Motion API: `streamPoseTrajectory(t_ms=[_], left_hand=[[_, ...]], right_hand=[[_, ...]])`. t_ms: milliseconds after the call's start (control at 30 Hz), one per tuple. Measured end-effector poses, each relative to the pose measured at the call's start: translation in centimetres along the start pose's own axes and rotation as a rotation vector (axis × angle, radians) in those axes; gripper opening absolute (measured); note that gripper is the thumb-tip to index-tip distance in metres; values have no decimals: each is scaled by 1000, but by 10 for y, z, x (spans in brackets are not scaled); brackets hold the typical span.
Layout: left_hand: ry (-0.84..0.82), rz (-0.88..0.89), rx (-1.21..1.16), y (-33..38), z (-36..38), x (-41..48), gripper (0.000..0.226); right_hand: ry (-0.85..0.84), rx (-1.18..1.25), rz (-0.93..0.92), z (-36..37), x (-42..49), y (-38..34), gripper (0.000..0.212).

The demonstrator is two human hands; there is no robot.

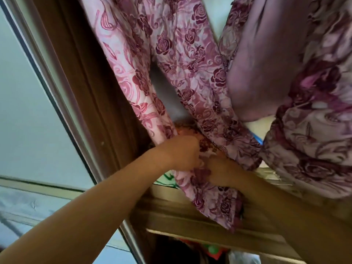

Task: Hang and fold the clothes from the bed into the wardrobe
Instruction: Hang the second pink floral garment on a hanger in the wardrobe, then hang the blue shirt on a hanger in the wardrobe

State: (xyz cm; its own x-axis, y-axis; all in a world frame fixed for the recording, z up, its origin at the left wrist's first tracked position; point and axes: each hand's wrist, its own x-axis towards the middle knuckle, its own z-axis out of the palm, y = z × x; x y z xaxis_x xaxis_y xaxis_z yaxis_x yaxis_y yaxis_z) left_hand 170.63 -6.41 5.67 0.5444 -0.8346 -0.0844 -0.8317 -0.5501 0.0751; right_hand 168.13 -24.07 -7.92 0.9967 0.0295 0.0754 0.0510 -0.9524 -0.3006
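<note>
A pink garment with dark purple roses (182, 60) hangs down the middle of the head view inside the wardrobe. My left hand (182, 151) grips its bunched lower part, fingers curled round the cloth. Just right of it, my right hand (219, 172) pinches the same fabric lower down, and a loose end (219, 202) trails below over the wardrobe's wooden ledge (171, 216). A second purple floral garment (308, 111) hangs at the right, blurred. No hanger can be seen.
The brown wardrobe frame (91, 77) with a silver sliding-door rail (47, 73) runs diagonally on the left, a pale wall behind it. Below the ledge, a dark shelf holds red and green items (209, 250). A blue-and-white object (257, 130) peeks between the garments.
</note>
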Motion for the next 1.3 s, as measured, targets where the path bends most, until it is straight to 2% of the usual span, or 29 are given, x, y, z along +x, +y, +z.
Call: streamPoseTrajectory(t_ms=[67,167,300,400,467,600,867,1033,1300], left_hand=[[-20,61,-42,7,10,7,30],[-32,116,-112,15,36,21,49],[-139,170,-46,43,74,49,34],[-174,257,-68,72,103,64,27],[-212,323,1,96,123,72,20],[-278,458,42,152,168,78,41],[-507,751,133,295,241,59,26],[-555,959,251,405,272,31,39],[-549,1073,375,588,319,9,38]], right_hand=[[-27,56,100,-8,-23,10,51],[-40,102,254,-18,-66,23,44],[-36,63,457,-23,-132,43,30],[-28,-17,642,-18,-182,56,47],[-20,21,777,-11,-218,61,50],[-34,104,1006,19,-306,58,48],[-15,212,1427,62,-466,48,50],[-27,272,1628,80,-559,42,49],[73,385,1918,98,-719,41,50]])
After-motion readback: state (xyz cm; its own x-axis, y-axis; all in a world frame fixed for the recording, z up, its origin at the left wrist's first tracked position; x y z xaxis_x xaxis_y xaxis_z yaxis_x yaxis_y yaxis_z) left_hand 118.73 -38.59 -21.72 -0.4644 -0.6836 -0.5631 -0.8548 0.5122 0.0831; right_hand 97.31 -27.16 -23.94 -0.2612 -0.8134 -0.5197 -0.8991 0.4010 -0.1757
